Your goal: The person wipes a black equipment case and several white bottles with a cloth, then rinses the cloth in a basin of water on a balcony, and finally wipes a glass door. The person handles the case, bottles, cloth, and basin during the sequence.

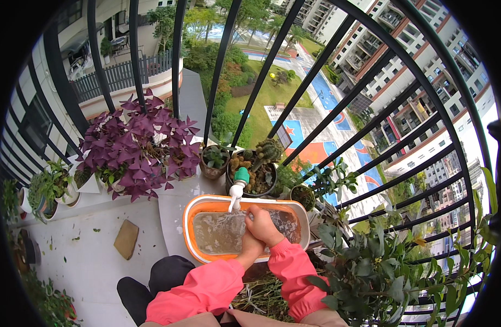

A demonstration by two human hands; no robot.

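Observation:
My right hand (266,225) is curled into a fist on top of my left hand (251,246), the two pressed together. The left fingers are hidden, and whether anything small lies between the hands cannot be seen. Both are over an oblong white-and-orange tub (188,229), its near rim partly behind my wrists. Cloudy brownish water (217,235), with a rippled, bubbly surface, stands in the tub. Just beyond my fingers, a white plastic tap (236,192) with a green fitting (241,175) hangs over the far rim.
Potted cacti (254,165) and a small succulent (215,156) stand behind the tub. Purple oxalis (136,143) spreads left. Leafy branches (365,261) crowd my right arm. A flat stone-like slab (126,239) lies on the pale floor. Black railing bars (266,67) curve around.

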